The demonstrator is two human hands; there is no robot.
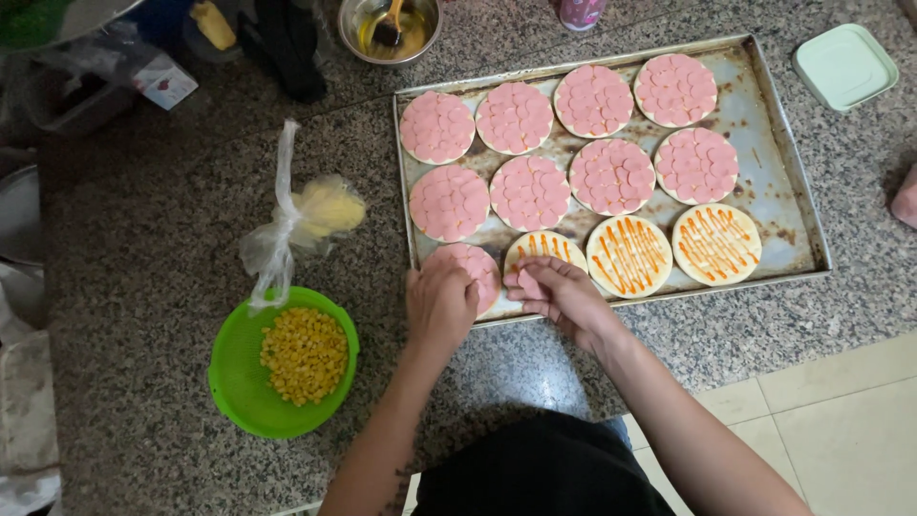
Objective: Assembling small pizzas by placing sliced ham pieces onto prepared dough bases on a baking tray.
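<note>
Two hands at the tray's [800, 205] near edge: left hand [440, 301] loosely clenched over a sausage-covered round [475, 270], right hand [562, 291] pinching a sausage slice [528, 283] above a sauced round [544, 248]

**Counter Surface: Items Directly Resting On It**

The counter [153, 239] is speckled grey granite, its front edge meeting pale floor tiles [841, 420]. A worn metal baking tray [778, 162] lies at centre right. A green colander [234, 382] holding corn kernels sits at front left, with a knotted clear plastic bag [306, 220] just behind it. A steel bowl [358, 19] of yellow liquid stands at the rear edge. A pale green lidded container [845, 65] rests at far right, near the tray.
</note>
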